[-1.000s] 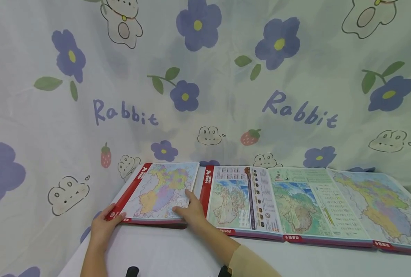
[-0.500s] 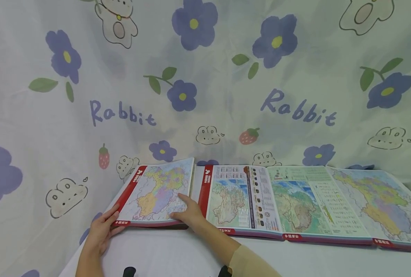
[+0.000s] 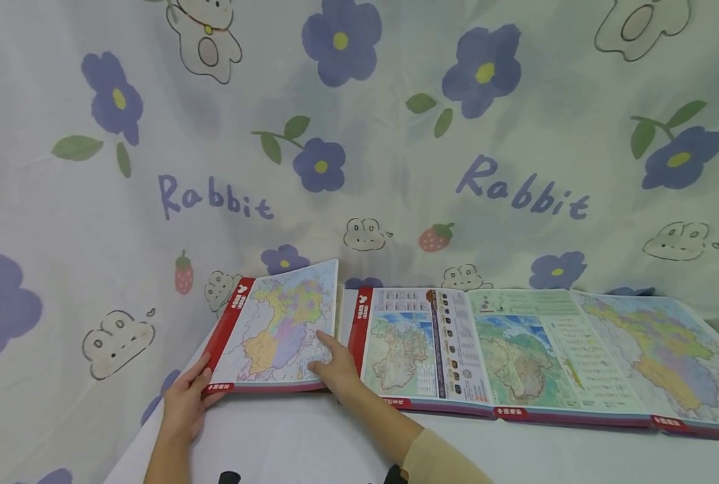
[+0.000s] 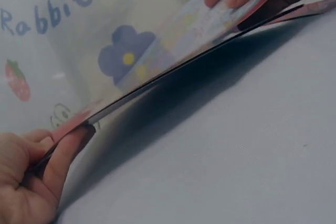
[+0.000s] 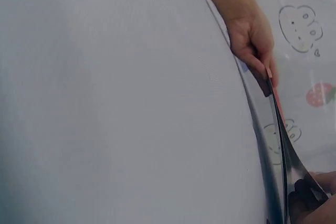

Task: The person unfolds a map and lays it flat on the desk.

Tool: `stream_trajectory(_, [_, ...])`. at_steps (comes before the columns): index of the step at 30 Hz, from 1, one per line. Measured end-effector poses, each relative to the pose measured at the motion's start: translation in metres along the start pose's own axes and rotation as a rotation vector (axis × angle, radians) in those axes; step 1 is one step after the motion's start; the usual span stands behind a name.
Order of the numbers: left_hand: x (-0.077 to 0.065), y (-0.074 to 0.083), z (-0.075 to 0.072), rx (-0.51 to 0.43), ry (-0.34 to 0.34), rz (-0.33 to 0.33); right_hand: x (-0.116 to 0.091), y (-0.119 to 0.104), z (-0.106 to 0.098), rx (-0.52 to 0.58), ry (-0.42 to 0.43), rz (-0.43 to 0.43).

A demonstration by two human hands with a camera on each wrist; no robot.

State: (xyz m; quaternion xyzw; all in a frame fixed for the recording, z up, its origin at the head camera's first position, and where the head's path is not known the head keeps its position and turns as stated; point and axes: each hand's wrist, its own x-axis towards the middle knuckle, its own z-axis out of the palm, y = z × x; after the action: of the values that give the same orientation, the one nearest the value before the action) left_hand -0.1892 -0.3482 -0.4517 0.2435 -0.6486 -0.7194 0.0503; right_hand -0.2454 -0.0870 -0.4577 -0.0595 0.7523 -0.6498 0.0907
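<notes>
The leftmost panel of a folding map (image 3: 280, 329), with a red strip down its left side, is raised, its far right corner highest. At its near left corner, my left hand (image 3: 185, 398) pinches the edge, thumb above and fingers below, as the left wrist view also shows. On the right edge my right hand (image 3: 339, 368) grips, with fingers on the printed face and the rest under the edge. A dark gap shows under the panel in the left wrist view. In the right wrist view the map (image 5: 281, 129) appears edge-on between both hands.
Further map panels lie flat in a row to the right: one with text columns (image 3: 465, 349), a green one (image 3: 513, 363) and a colourful one (image 3: 680, 356). A printed rabbit curtain (image 3: 395, 168) hangs behind. The table (image 3: 286, 437) is covered in white.
The far right corner of the left map panel has risen off the table. My left hand's fingers have slipped under its near corner. My right hand has kept its place at the right edge.
</notes>
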Motion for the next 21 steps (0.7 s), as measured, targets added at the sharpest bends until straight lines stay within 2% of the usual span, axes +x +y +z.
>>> stream_trajectory(7, [-0.003,0.001,0.012,-0.075,-0.022,-0.005,-0.007,-0.010,-0.013,-0.048,0.021,-0.038])
stream_trajectory(17, [-0.011,0.000,0.033,-0.183,-0.064,0.051,-0.016,-0.013,-0.038,-0.054,0.023,-0.067])
stream_trajectory(21, [-0.014,-0.001,0.040,-0.160,-0.091,0.048,-0.023,-0.013,-0.049,-0.039,0.011,-0.083])
